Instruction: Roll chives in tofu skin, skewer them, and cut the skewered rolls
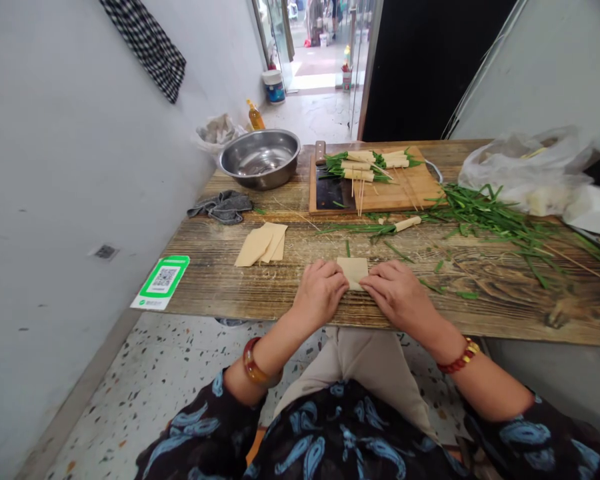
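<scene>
A small beige tofu sheet (pixel 353 270) lies on the wooden table near its front edge. My left hand (pixel 321 288) pinches its lower left corner, while my right hand (pixel 394 288) grips the lower right corner with fingers pressed together. To the left are several loose tofu sheets (pixel 261 245) in an overlapping pile. Beyond my hands, one roll (pixel 407 224) wrapped around green chives lies on the table. Several skewered rolls (pixel 359 167) with chives sticking out rest on the cutting board (pixel 380 198). Loose chives (pixel 497 220) are heaped to the right.
A steel basin (pixel 260 159) stands at the back left, with a grey cloth (pixel 223 207) before it. A cleaver (pixel 331 190) lies on the board's left side. Plastic bags (pixel 525 167) sit at the back right. A green QR card (pixel 163 281) lies at the left corner.
</scene>
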`<state>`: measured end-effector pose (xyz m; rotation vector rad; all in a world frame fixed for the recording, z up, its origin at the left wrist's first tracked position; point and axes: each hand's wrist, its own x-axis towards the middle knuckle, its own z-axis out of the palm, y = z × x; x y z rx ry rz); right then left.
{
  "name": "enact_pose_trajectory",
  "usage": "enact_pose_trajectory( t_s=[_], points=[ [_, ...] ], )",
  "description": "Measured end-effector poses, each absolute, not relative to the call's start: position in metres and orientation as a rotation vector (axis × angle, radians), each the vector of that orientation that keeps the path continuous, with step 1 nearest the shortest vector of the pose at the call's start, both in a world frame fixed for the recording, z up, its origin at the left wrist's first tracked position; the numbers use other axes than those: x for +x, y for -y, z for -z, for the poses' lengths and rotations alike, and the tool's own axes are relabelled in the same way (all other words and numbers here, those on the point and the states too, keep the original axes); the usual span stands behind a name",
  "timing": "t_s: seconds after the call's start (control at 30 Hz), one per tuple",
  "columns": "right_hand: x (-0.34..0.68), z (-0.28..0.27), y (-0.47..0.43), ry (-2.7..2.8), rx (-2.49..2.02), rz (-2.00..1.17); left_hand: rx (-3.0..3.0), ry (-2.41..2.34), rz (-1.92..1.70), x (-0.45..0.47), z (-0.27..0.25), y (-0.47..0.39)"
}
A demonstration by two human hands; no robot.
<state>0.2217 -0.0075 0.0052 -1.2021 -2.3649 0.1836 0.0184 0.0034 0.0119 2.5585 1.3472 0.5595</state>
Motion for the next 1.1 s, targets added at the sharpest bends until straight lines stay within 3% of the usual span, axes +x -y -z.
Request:
enact_pose_trajectory(
  t_s=[0.27,1.1],
  points=[
    [0.223,-0.004,0.012,2.415,-1.179,-0.077,2.644,-1.238,-0.565,0.012,-0.011,-0.006],
    [0.224,-0.001,-0.011,2.202,-1.278,-0.498,2.464,-1.325,-0.536,0.017,-0.012,-0.015]
  ],
)
